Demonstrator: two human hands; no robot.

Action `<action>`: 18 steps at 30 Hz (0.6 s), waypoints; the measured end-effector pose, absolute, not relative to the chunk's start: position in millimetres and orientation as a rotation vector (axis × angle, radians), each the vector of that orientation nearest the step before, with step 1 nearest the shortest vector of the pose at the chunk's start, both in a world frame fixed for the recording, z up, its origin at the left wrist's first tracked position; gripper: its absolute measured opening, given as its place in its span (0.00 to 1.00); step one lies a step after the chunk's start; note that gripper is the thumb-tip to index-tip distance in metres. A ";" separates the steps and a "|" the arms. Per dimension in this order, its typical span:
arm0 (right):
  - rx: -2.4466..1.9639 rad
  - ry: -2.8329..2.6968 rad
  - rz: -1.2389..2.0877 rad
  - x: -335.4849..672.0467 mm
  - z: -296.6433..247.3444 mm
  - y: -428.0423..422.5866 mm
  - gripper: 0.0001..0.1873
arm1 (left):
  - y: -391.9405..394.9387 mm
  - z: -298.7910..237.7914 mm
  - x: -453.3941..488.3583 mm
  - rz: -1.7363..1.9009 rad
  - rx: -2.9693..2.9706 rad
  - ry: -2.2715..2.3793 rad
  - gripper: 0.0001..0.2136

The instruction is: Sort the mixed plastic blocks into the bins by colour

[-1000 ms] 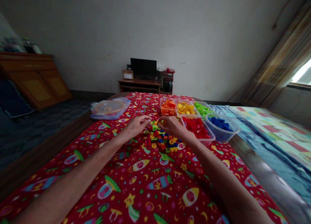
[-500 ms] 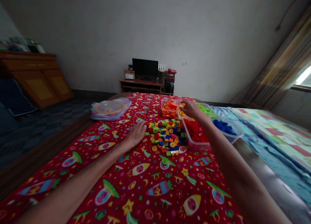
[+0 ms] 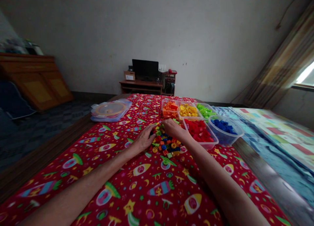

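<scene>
A person's two bare forearms are reaching across a red rocket-print cloth [image 3: 152, 186] toward a heap of mixed bricks [image 3: 166, 144] lying at the middle of the table. A lone green round piece [image 3: 166, 161] is sitting just at 6 o'clock of the heap. The left hand [image 3: 144, 139] is resting palm down at the heap's 9 o'clock edge, its fingers held together and touching the bricks. The right hand [image 3: 173, 128] is curling over the heap's 12 o'clock part; its fingertips are hiding among the pieces, so whether it is pinching one cannot be told.

Crowding the heap at 3 o'clock is a clear tub of red bricks [image 3: 200, 131], and beyond that a round bowl of blue bricks [image 3: 224, 127]. Standing at 12 to 1 o'clock, side by side, are tubs of orange bricks [image 3: 169, 109], yellow bricks [image 3: 187, 110] and green bricks [image 3: 205, 110]. A stack of clear lids [image 3: 110, 110] is lying well apart at 10 o'clock.

Further off, a dark screen [image 3: 145, 69] is standing on a low wooden stand [image 3: 141, 86] against the far wall, a wooden cabinet [image 3: 36, 79] is showing at 9 o'clock and a curtain [image 3: 282, 66] is hanging at 3 o'clock.
</scene>
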State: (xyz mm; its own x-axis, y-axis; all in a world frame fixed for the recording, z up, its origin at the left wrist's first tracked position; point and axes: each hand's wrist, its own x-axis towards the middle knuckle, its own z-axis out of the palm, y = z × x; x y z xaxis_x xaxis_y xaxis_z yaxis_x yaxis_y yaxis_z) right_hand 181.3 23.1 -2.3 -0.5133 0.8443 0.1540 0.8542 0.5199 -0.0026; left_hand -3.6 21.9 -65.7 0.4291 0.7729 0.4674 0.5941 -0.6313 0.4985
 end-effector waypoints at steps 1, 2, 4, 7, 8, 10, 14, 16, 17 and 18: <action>-1.467 -2.600 -0.104 181.2 1.1 19.4 0.18 | 22.9 -66.4 -4.4 1.008 2.449 1.178 0.20; -1.457 -2.591 -0.078 181.8 4.9 16.1 0.19 | 23.4 -66.4 -5.1 1.020 2.463 1.172 0.18; -1.435 -2.566 -0.012 184.8 12.3 12.3 0.19 | 23.3 -64.2 -5.9 1.041 2.471 1.175 0.16; -1.476 -2.459 -0.005 191.6 17.7 12.6 0.19 | 25.8 -58.6 -6.0 1.073 2.455 1.210 0.14; -1.513 -2.418 -0.026 193.5 17.9 13.2 0.19 | 28.4 -57.1 -5.7 1.082 2.451 1.219 0.14; -1.575 -2.403 -0.052 195.7 16.3 13.7 0.17 | 36.2 -55.5 -4.5 1.086 2.460 1.198 0.14; -1.578 -2.548 -0.010 191.7 9.1 13.1 0.12 | 52.3 -56.8 -2.4 0.981 2.477 1.067 0.14; -1.592 -2.553 -0.040 188.0 4.3 13.7 0.11 | 55.1 -57.2 -2.8 0.939 2.467 1.049 0.14; -1.593 -2.542 -0.064 186.4 2.0 14.2 0.11 | 54.8 -56.8 -3.3 0.931 2.463 1.052 0.13; -1.579 -2.535 -0.085 185.2 0.1 14.7 0.11 | 53.6 -56.0 -3.8 0.924 2.459 1.059 0.12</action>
State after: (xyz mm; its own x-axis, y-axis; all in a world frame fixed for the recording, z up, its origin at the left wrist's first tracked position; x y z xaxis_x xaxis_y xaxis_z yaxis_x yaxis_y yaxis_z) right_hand 185.2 14.7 0.1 -0.4330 0.8871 0.1600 0.8958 0.4433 -0.0330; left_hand -3.8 53.6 -56.0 0.5194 0.7329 0.4394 0.5344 -0.6799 0.5022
